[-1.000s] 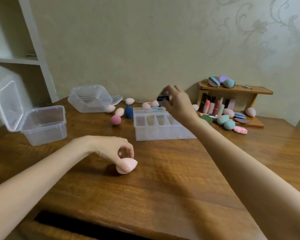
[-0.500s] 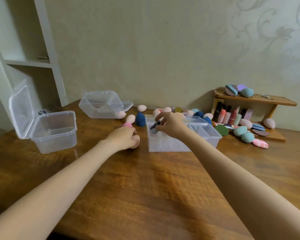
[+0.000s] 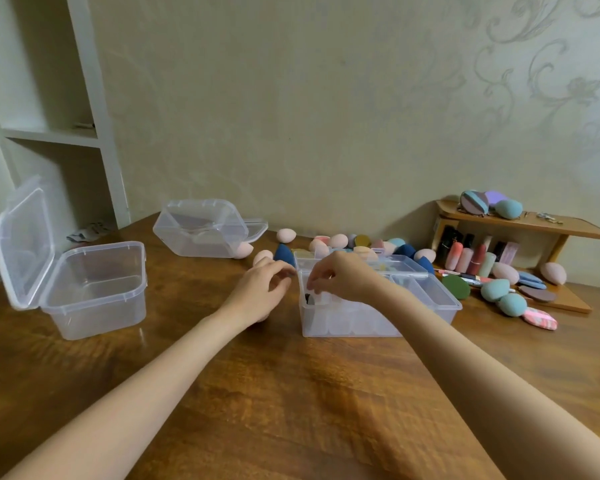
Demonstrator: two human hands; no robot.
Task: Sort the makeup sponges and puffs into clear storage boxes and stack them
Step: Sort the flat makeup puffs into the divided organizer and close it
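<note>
Warm brown wood-grain tabletop (image 3: 291, 393). Colourless clear plastic divided box (image 3: 378, 317) under right hand (image 3: 343, 277); small black item (image 3: 307, 298) inside, below its fingertips. Navy teardrop sponge (image 3: 284, 254) and pale pink egg sponge (image 3: 262, 257) just beyond left hand (image 3: 260, 292). Teal egg sponges (image 3: 503, 297), dark green round puff (image 3: 456, 286) right of right hand.

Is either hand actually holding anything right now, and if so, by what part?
The right hand pinches a small dark thing by its top, over the divided box. Whether the left hand holds anything cannot be told.
</note>
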